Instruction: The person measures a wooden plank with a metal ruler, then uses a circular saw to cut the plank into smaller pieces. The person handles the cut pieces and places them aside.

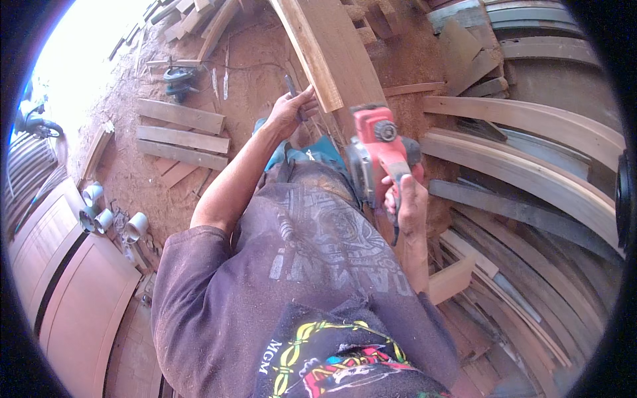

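My right hand [408,202] is wrapped round the handle of a red electric planer [386,149], which is tilted up beside the end of the work. A dark cord [397,225] hangs at its rear. In my left hand [292,114] is a slim dark stick-like thing [290,84]; its kind I cannot make out. The fingertips of that hand reach the near end of a pale wooden strip [318,66]. This strip lies along the left side of a wide brown board [348,50], which runs away from me.
Curved wooden pieces [517,156] are stacked on the right. On the sawdust-covered ground at left lie short boards [182,139] and a dark teal power tool [179,79]. White pipe pieces [136,227] and wooden panels [86,312] are at lower left.
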A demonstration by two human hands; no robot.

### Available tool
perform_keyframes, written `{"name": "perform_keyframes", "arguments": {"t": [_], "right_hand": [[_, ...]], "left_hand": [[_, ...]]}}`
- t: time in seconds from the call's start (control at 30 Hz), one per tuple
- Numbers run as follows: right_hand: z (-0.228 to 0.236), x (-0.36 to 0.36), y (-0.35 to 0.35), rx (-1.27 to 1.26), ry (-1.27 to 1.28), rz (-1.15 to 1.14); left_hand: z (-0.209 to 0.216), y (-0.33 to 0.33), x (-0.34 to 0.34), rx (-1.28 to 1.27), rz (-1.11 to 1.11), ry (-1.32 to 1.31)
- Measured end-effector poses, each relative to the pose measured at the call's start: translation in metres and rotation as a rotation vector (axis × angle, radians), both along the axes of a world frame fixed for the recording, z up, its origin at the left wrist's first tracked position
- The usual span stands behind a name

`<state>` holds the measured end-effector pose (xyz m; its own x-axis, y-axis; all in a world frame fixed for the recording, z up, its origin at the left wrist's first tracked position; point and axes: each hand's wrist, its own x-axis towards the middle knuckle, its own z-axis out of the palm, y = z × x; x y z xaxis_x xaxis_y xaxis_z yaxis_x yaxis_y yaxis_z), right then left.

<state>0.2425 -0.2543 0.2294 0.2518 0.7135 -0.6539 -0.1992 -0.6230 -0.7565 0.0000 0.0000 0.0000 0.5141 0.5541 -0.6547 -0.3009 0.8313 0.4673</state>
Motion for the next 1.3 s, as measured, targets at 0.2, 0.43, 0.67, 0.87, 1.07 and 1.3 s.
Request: {"name": "perform_keyframes", "arguments": {"t": [0.2, 0.43, 0.67, 0.87, 1.07, 1.3], "right_hand": [[0.024, -0.006, 0.051, -0.003, -0.272, 0.170], [0.020, -0.021, 0.097, 0.024, -0.160, 0.127], [0.028, -0.028, 0.103, -0.009, -0.140, 0.090], [0.050, -0.031, 0.082, -0.022, -0.201, 0.112], [0.061, -0.034, 0.083, 0.098, -0.197, 0.085], [0.061, -0.034, 0.194, 0.174, -0.166, 0.096]], "left_hand": [[0.020, 0.003, 0.044, 0.035, -0.010, 0.013], [0.017, -0.007, 0.054, 0.051, 0.038, 0.017], [0.024, -0.036, 0.055, 0.036, -0.024, 0.087], [0.023, -0.084, 0.059, 0.046, 0.012, 0.050], [0.064, -0.116, 0.056, 0.094, -0.079, 0.049], [0.065, -0.067, 0.044, 0.035, -0.179, -0.024]]}}
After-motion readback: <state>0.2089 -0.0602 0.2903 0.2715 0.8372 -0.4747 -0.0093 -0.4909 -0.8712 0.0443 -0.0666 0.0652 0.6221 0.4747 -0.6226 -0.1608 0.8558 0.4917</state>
